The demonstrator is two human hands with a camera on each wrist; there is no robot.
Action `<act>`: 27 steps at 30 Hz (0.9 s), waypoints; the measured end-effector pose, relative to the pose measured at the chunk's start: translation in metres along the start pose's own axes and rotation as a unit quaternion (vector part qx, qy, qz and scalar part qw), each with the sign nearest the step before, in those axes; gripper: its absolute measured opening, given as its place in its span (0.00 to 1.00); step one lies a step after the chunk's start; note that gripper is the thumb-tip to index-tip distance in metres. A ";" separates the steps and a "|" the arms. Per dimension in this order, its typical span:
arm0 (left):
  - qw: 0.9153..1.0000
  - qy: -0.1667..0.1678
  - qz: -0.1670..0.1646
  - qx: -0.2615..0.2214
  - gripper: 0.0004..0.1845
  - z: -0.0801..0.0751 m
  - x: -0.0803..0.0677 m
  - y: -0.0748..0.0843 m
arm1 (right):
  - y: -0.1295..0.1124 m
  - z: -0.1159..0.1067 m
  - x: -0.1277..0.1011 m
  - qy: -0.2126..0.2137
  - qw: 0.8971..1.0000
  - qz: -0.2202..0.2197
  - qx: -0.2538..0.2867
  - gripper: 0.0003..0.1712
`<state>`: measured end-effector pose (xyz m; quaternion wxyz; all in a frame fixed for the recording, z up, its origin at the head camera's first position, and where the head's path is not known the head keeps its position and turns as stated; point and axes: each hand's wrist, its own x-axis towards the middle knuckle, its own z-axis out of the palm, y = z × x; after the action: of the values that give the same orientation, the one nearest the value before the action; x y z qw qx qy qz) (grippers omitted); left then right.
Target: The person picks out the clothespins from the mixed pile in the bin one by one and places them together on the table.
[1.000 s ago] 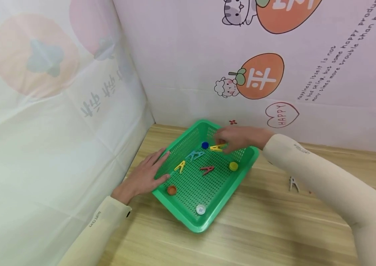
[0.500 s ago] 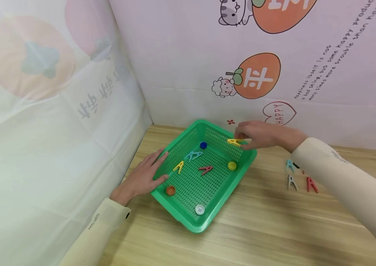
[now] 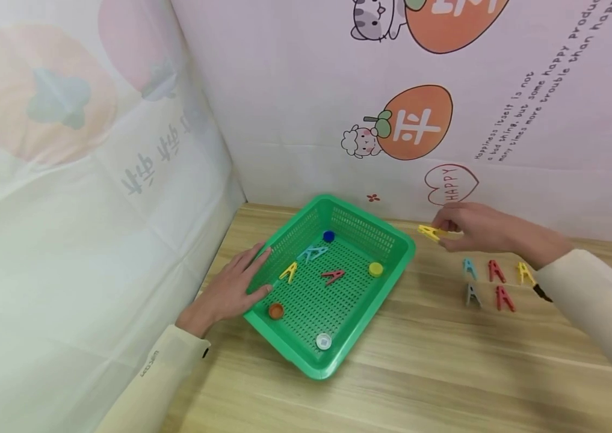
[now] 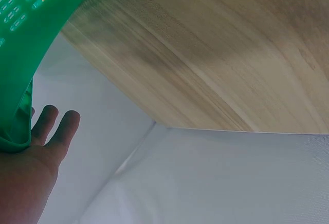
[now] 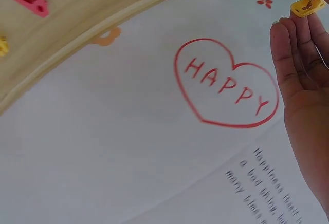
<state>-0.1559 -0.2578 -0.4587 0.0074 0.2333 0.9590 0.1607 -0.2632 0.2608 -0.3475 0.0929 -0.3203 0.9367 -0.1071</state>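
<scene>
My right hand [image 3: 476,227] pinches a yellow clothespin [image 3: 429,233] above the table, just right of the green basket [image 3: 404,248]. In the right wrist view the same clothespin [image 5: 308,4] sits at the fingertips. My left hand [image 3: 231,288] rests on the basket's left rim with its fingers spread and straight. Inside the basket lie a yellow clothespin [image 3: 288,272], a red clothespin [image 3: 333,276] and light blue clothespins [image 3: 312,253], apparently two overlapping. Bottle caps lie there too: a blue cap [image 3: 328,236], a yellow cap [image 3: 375,269], an orange cap [image 3: 275,310] and a white cap [image 3: 324,341].
Right of the basket, clothespins lie in two rows on the wooden table [image 3: 419,361]: blue [image 3: 469,269], red [image 3: 496,271] and yellow [image 3: 525,273] behind, grey [image 3: 472,294] and red [image 3: 504,298] in front. White printed cloth [image 3: 295,108] hangs behind and at the left.
My right hand has carried the yellow clothespin up out of the basket and rightward past its rim. The clothespins on the table have come into fuller view. The left hand stays on the rim.
</scene>
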 end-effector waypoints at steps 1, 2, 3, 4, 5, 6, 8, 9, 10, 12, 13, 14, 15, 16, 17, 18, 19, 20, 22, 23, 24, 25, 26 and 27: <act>1.000 0.000 0.000 0.000 0.45 0.000 0.000 0.000 | 0.004 0.001 -0.005 0.002 1.000 0.008 -0.001 0.15; 1.000 0.000 0.000 -0.001 0.45 0.000 0.000 0.000 | 0.007 0.002 -0.009 0.004 1.000 0.016 -0.002 0.15; 1.000 0.000 0.000 -0.001 0.45 0.000 0.000 0.001 | 0.011 0.004 -0.014 0.004 1.000 0.024 -0.004 0.16; 1.000 0.000 0.001 -0.002 0.45 0.000 -0.001 0.001 | 0.015 0.005 -0.019 0.005 1.000 0.029 -0.006 0.16; 1.000 0.000 0.002 -0.002 0.45 0.000 -0.001 0.001 | 0.019 0.007 -0.024 0.005 0.999 0.035 -0.007 0.17; 1.000 0.000 0.002 -0.003 0.45 0.000 -0.001 0.001 | 0.023 0.009 -0.029 0.004 0.999 0.041 -0.007 0.17; 1.000 0.003 0.003 -0.005 0.45 -0.001 -0.001 0.002 | 0.030 0.013 -0.039 0.002 0.999 0.050 -0.009 0.18; 1.000 0.003 0.003 -0.005 0.45 -0.001 -0.001 0.002 | 0.034 0.015 -0.044 0.001 0.998 0.055 -0.010 0.18; 1.000 0.004 0.003 -0.006 0.45 -0.001 -0.001 0.002 | 0.037 0.017 -0.049 0.001 0.998 0.060 -0.012 0.18; 1.000 0.006 0.004 -0.005 0.45 -0.002 -0.001 0.002 | 0.044 0.021 -0.058 0.003 0.997 0.070 -0.016 0.18; 1.000 0.007 0.004 -0.004 0.45 -0.002 -0.001 0.002 | 0.047 0.023 -0.063 0.004 0.997 0.077 -0.019 0.17; 1.000 0.006 0.004 -0.002 0.45 -0.002 -0.001 0.002 | 0.050 0.025 -0.068 0.006 0.996 0.082 -0.020 0.17; 1.000 0.005 0.004 -0.002 0.45 -0.002 -0.001 0.002 | 0.053 0.027 -0.072 0.009 0.996 0.087 -0.020 0.17; 1.000 0.004 0.004 -0.002 0.45 -0.002 -0.001 0.002 | 0.056 0.029 -0.077 0.015 0.996 0.091 -0.020 0.17; 1.000 0.004 0.004 -0.002 0.45 -0.002 -0.001 0.002 | 0.059 0.031 -0.081 0.020 0.995 0.093 -0.020 0.17; 1.000 0.003 0.004 -0.002 0.45 -0.001 -0.001 0.002 | 0.062 0.033 -0.086 0.025 0.995 0.094 -0.020 0.16; 1.000 0.003 0.003 -0.002 0.45 -0.001 -0.001 0.002 | 0.065 0.035 -0.090 0.031 0.995 0.094 -0.017 0.16; 1.000 0.003 0.004 -0.001 0.45 -0.001 -0.001 0.002 | 0.068 0.037 -0.094 0.035 0.995 0.096 -0.016 0.16; 1.000 0.004 0.004 0.000 0.45 -0.001 -0.001 0.002 | 0.073 0.042 -0.103 0.041 0.994 0.104 -0.016 0.16; 1.000 0.004 0.005 0.001 0.45 -0.001 -0.001 0.002 | 0.076 0.045 -0.107 0.043 0.993 0.107 -0.016 0.17; 1.000 0.005 0.005 0.001 0.45 -0.001 -0.001 0.002 | 0.078 0.048 -0.111 0.044 0.993 0.111 -0.017 0.17; 1.000 0.006 0.006 0.001 0.45 0.000 -0.001 0.002 | 0.081 0.051 -0.115 0.045 0.992 0.116 -0.018 0.17; 1.000 0.007 0.006 0.001 0.45 0.000 -0.001 0.002 | 0.083 0.054 -0.119 0.046 0.991 0.122 -0.019 0.18; 1.000 0.007 0.006 0.001 0.45 0.000 -0.001 0.002 | 0.087 0.057 -0.123 0.047 0.991 0.125 -0.018 0.19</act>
<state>-0.1541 -0.2570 -0.4581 -0.0005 0.2382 0.9577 0.1615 -0.2040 0.3958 -0.4115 0.0557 -0.1967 0.9745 -0.0928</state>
